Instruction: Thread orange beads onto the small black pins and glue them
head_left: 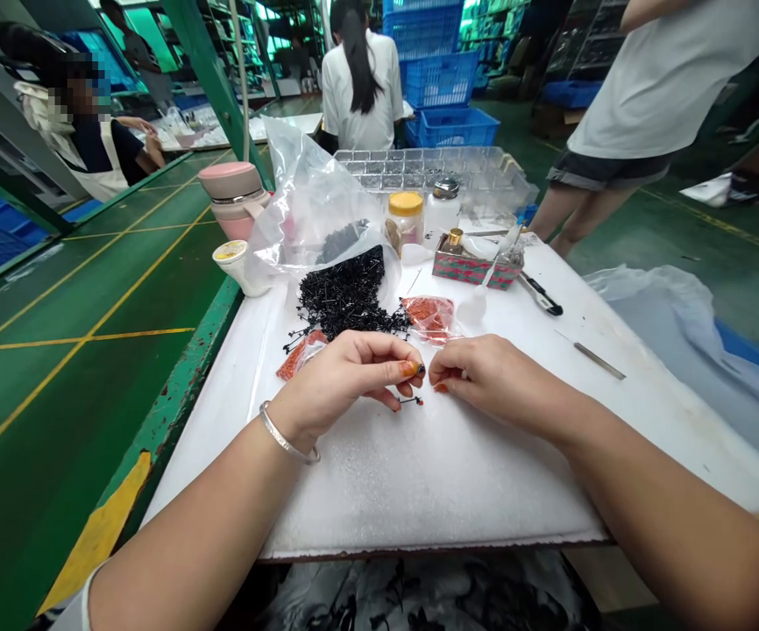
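Observation:
My left hand (359,372) is closed in a pinch, with a small black plastic part (421,369) showing at the fingertips. Just under those fingers is a thin black stem with a red tip (412,400); I cannot tell whether it is held or lies on the table. My right hand (478,377) is close beside, its thumb and fingers pressed together over the white tabletop (432,473). Whatever sits between them is too small to make out. Behind the hands lies a heap of black stemmed parts (344,294), spilling from a clear plastic bag (314,193).
Bags of tiny orange-red pieces (428,315) lie by the heap. Farther back stand a pink cup (231,197), a yellow-lidded jar (405,219) and a small patterned box (478,263). To the right are a box cutter (541,294) and a thin blade (599,360). Other people are around.

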### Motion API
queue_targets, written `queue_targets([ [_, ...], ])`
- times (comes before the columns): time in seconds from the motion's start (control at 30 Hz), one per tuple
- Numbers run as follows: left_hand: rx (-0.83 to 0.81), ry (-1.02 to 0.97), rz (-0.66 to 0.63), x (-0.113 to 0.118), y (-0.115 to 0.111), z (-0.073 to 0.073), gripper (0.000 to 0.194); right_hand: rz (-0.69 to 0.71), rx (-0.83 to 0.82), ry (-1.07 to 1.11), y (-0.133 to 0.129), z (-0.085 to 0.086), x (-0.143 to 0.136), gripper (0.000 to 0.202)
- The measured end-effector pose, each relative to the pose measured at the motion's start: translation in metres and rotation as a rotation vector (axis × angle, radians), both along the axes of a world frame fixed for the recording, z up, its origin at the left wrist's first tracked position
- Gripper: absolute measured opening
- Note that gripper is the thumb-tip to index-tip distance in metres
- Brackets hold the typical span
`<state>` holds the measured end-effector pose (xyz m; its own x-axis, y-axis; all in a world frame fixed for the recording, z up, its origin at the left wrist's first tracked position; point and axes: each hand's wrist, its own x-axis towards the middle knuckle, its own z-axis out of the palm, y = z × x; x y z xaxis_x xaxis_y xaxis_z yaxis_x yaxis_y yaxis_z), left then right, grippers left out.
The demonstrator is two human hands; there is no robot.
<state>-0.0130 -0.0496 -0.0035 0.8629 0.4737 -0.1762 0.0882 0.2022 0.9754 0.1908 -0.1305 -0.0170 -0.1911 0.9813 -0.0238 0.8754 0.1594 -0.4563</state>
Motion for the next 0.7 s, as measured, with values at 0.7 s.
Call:
queue_targets([
  [0.7, 0.001, -0.062, 0.173, 0.001, -0.003, 0.003, 0.014, -0.573, 0.340, 0.606, 0.019, -0.002, 0.048, 0.034],
])
